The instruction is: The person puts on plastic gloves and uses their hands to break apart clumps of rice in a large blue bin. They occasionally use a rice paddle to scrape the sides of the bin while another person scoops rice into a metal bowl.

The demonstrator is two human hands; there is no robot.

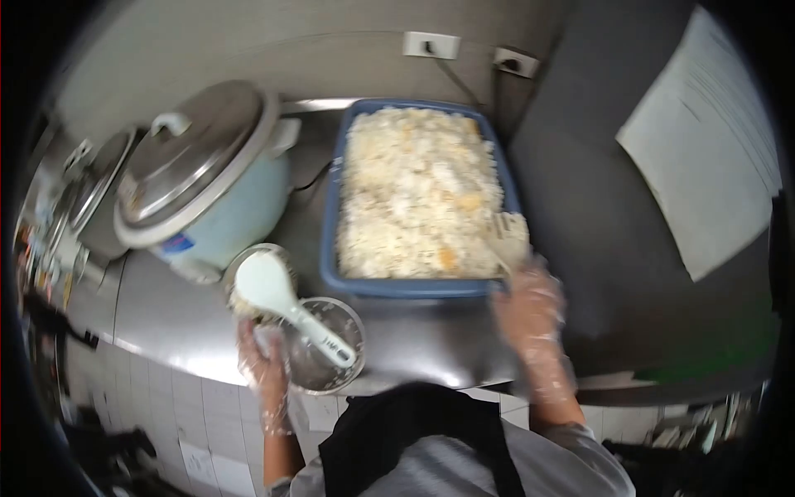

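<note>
My right hand [530, 308], in a clear plastic glove, is closed around the handle of a pale forked rice paddle [509, 236]. The paddle's pronged head lies over the right front corner of a blue tub [414, 287], which is heaped with whitish rice [414, 190] with yellowish bits. My left hand [263, 360], also gloved, has its fingers apart, with fingertips right at the near rim of a small round bowl [290, 261]. Across that bowl and a metal bowl [327, 377] rests a white rice paddle [265, 282], its handle toward me.
A large light-blue rice cooker [248, 207] with a metal lid stands at the left, a second lidded pot [103, 186] beyond it. Paper sheets [712, 149] lie at the right. Wall outlets [431, 45] with plugged cords sit behind the tub. The steel counter's [431, 331] front edge is close to my body.
</note>
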